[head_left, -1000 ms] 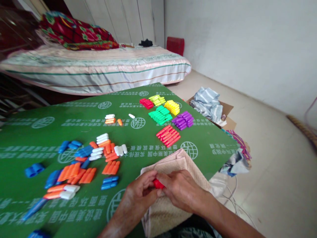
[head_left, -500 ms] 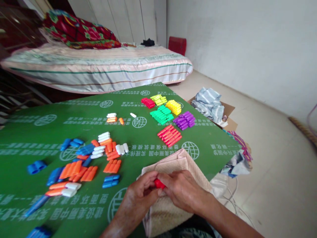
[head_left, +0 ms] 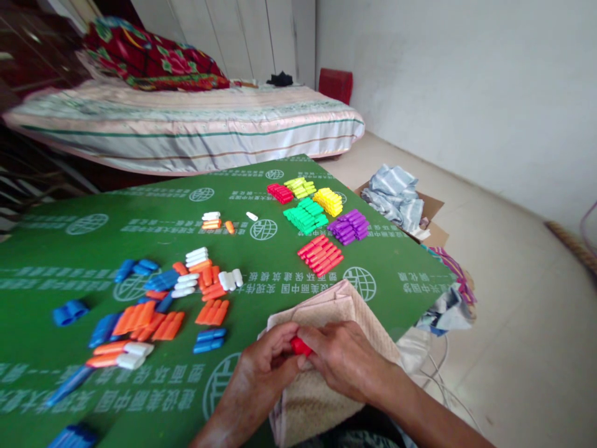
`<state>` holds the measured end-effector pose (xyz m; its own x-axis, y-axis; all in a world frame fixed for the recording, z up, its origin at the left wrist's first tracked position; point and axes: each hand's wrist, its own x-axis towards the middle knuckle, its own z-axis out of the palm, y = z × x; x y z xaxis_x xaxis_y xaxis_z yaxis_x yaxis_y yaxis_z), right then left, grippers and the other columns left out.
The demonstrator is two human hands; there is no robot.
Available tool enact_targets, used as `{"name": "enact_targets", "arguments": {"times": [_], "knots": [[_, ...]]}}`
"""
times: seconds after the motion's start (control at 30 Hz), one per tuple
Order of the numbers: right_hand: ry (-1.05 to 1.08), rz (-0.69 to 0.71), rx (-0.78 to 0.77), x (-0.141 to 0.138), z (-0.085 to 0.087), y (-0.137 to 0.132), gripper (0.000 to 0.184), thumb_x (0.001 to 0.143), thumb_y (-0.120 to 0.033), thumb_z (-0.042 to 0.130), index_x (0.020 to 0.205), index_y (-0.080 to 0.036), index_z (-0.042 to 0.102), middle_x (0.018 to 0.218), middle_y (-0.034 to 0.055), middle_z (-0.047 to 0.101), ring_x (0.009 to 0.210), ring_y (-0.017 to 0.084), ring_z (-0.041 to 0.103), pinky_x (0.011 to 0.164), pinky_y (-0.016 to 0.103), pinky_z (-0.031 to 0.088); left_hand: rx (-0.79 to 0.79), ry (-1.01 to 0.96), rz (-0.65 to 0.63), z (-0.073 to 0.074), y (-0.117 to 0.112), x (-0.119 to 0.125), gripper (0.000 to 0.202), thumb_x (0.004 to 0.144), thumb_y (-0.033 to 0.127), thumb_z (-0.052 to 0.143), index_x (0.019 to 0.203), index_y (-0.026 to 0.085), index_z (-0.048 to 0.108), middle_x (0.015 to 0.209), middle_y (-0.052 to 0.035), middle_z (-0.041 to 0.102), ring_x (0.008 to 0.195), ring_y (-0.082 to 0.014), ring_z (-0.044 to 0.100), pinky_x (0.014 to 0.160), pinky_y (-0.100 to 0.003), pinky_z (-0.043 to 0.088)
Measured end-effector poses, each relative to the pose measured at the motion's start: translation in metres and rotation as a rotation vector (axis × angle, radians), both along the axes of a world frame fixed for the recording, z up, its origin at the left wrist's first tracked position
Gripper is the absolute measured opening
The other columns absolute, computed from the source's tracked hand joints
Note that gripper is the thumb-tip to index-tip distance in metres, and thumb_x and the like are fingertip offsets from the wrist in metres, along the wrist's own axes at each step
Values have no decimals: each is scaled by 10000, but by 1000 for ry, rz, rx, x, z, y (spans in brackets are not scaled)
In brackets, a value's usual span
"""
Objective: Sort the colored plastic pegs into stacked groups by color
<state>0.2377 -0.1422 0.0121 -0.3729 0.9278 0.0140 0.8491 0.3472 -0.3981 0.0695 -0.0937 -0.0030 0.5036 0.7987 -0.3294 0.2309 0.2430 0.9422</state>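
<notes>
Close over a folded beige towel (head_left: 321, 398) at the table's near edge, both hands are together. My left hand (head_left: 263, 364) and my right hand (head_left: 347, 361) pinch a small red plastic piece (head_left: 301, 346) between their fingertips; most of it is hidden by the fingers. To the left of my left hand lie short blue tubes (head_left: 209, 340), orange caps (head_left: 212, 312) and white caps (head_left: 231, 279). Beyond the towel, stacked rows of short plastic tubes rest on the green table (head_left: 163, 410): red-orange (head_left: 321, 255), purple (head_left: 349, 226), green (head_left: 306, 216) and yellow (head_left: 329, 202).
Lime pieces (head_left: 300, 186) and dark red pieces (head_left: 280, 193) form the farthest stacks. A cardboard box with grey-blue cloth (head_left: 394, 193) stands on the floor past the right edge. White cables (head_left: 443, 389) hang there. A bed (head_left: 196, 130) is behind the table.
The camera view has shifted very slightly. Both hands keep the same pose around the red piece, and the pieces on the table have not moved.
</notes>
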Motion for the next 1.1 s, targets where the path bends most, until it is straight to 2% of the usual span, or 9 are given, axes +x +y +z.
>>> {"name": "enact_targets", "arguments": {"times": [0.3, 0.57, 0.77, 1.1], "knots": [[34, -10, 20, 0, -3, 0, 316, 908, -218, 406, 1199, -163, 518, 898, 59, 709, 807, 222, 651, 686, 313, 453, 2, -8, 27, 1, -1, 0, 369, 667, 253, 667, 1025, 187, 603, 1055, -52, 702, 959, -212, 665, 825, -295, 553], [10, -12, 16, -1, -1, 0, 288, 905, -224, 407, 1152, -160, 542, 878, 53, 708, 769, 210, 649, 655, 294, 449, 13, -7, 46, 0, -2, -1, 386, 670, 245, 673, 1045, 182, 608, 1065, -66, 703, 983, -229, 659, 851, -329, 549], [10, -8, 37, -1, -2, 0, 276, 917, -225, 388, 1140, -163, 539, 878, 45, 703, 768, 205, 644, 651, 291, 439, 31, -7, 40, 0, -2, -1, 366, 679, 221, 665, 1041, 189, 616, 1035, -58, 708, 940, -218, 669, 832, -319, 554], [37, -13, 48, -1, -2, 0, 278, 916, -222, 395, 1155, -168, 528, 875, 49, 703, 763, 193, 642, 657, 275, 433, 33, 8, 23, -3, -3, -2, 397, 695, 250, 656, 1081, 181, 594, 1072, -67, 698, 991, -222, 652, 856, -317, 541]]}}
